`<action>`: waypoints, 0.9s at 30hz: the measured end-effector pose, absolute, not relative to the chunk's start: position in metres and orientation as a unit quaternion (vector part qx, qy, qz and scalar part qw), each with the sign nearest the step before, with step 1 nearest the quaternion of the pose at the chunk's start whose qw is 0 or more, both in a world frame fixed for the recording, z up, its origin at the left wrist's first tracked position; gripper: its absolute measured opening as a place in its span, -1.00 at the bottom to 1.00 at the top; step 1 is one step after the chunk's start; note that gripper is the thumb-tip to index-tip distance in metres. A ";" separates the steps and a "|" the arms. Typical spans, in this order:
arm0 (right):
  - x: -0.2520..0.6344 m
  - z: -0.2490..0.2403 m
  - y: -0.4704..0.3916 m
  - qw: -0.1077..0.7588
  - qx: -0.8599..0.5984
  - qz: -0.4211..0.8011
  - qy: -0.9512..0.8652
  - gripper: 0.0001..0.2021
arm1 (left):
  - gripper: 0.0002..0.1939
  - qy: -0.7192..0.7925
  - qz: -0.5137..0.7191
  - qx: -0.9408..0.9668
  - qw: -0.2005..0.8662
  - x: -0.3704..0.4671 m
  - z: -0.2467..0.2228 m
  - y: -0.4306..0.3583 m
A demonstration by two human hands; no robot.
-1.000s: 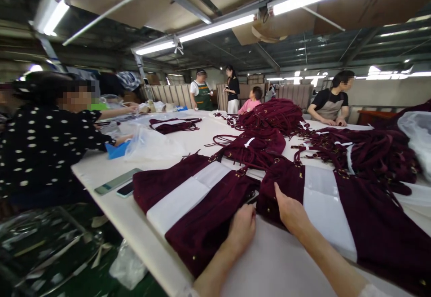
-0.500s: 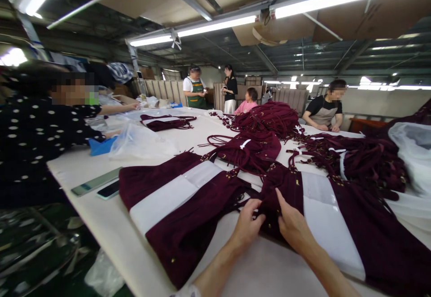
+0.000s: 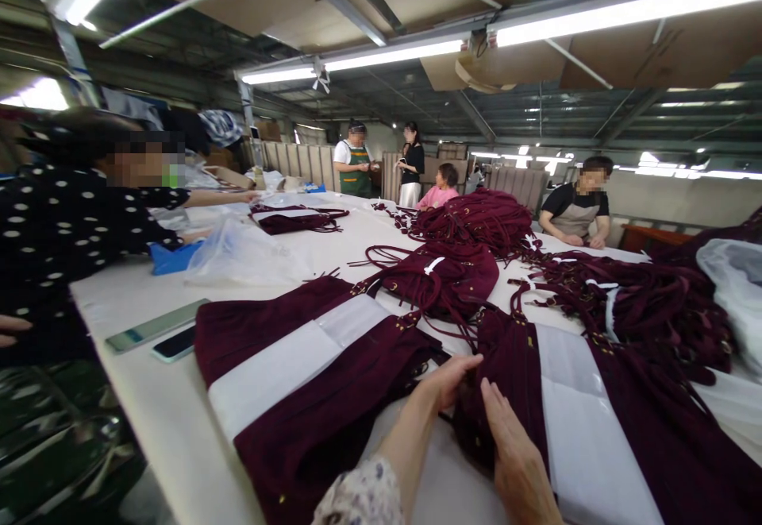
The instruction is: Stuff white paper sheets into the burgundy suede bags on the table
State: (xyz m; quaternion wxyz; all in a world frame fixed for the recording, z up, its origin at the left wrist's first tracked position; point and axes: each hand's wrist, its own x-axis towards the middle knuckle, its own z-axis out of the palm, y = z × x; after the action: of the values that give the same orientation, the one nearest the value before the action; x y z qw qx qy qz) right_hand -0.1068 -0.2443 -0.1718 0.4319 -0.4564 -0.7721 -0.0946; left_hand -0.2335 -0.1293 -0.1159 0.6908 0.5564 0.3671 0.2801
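Note:
My left hand (image 3: 444, 386) reaches to the near-left edge of a burgundy suede-like bag (image 3: 506, 350), its fingers stretched out and partly behind the fabric. Flat against the same bag lies my right hand (image 3: 509, 438), fingers straight and side by side. Gold fittings show on this bag, and a white paper band (image 3: 586, 406) lies across the burgundy material. To the left rests another burgundy piece (image 3: 321, 422) with its own white paper band (image 3: 298, 358). Behind my hands sits a burgundy bag (image 3: 446, 275) with cords and a white tie.
Piles of burgundy straps and bags (image 3: 476, 219) (image 3: 660, 303) stand farther back and right. Two phones (image 3: 158, 325) (image 3: 175, 344) lie near the table's left edge. Clear plastic (image 3: 244, 251) spreads behind them. Co-workers (image 3: 77, 215) (image 3: 577, 207) are at the table.
My right hand's raised index finger has come down, and the hand now lies flat on the bag. My left hand's pinched fingers have straightened toward the bag. The view has shifted slightly.

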 end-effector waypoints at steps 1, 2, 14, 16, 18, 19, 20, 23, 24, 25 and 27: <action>-0.107 -0.171 -0.244 0.434 -0.455 -0.094 -0.772 -0.18 | -0.64 0.370 0.288 0.562 0.681 -0.224 -0.117 -0.124; -0.107 -0.170 -0.244 0.437 -0.453 -0.094 -0.771 -0.18 | -0.63 0.372 0.295 0.570 0.671 -0.217 -0.118 -0.118; -0.101 -0.174 -0.238 0.490 -0.415 -0.060 -0.764 -0.24 | -0.78 0.429 0.318 0.669 0.517 -0.196 -0.127 -0.089; -0.102 -0.175 -0.238 0.497 -0.416 -0.062 -0.759 -0.25 | -0.72 0.450 0.315 0.675 0.492 -0.188 -0.127 -0.086; -0.104 -0.175 -0.237 0.500 -0.414 -0.072 -0.757 -0.26 | -0.68 0.474 0.311 0.682 0.462 -0.184 -0.126 -0.082; -0.105 -0.175 -0.236 0.498 -0.412 -0.077 -0.759 -0.26 | -0.66 0.487 0.308 0.686 0.444 -0.184 -0.126 -0.081; -0.106 -0.174 -0.235 0.492 -0.407 -0.084 -0.765 -0.26 | -0.64 0.499 0.306 0.692 0.423 -0.185 -0.125 -0.079; -0.107 -0.170 -0.233 0.463 -0.392 -0.101 -0.789 -0.23 | -0.60 0.536 0.294 0.710 0.350 -0.194 -0.123 -0.077; -0.108 -0.169 -0.232 0.454 -0.389 -0.105 -0.795 -0.22 | -0.58 0.549 0.288 0.715 0.324 -0.197 -0.122 -0.077; -0.108 -0.168 -0.232 0.448 -0.387 -0.108 -0.799 -0.21 | -0.56 0.561 0.282 0.718 0.300 -0.201 -0.120 -0.078; -0.107 -0.169 -0.230 0.437 -0.384 -0.119 -0.805 -0.20 | -0.56 0.578 0.272 0.725 0.259 -0.208 -0.115 -0.077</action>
State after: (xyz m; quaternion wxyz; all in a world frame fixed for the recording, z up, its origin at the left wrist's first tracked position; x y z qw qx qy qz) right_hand -0.1073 -0.2300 -0.1685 0.4369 -0.3838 -0.8048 -0.1191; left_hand -0.2078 -0.0766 -0.1145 0.2585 0.7249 0.5778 0.2717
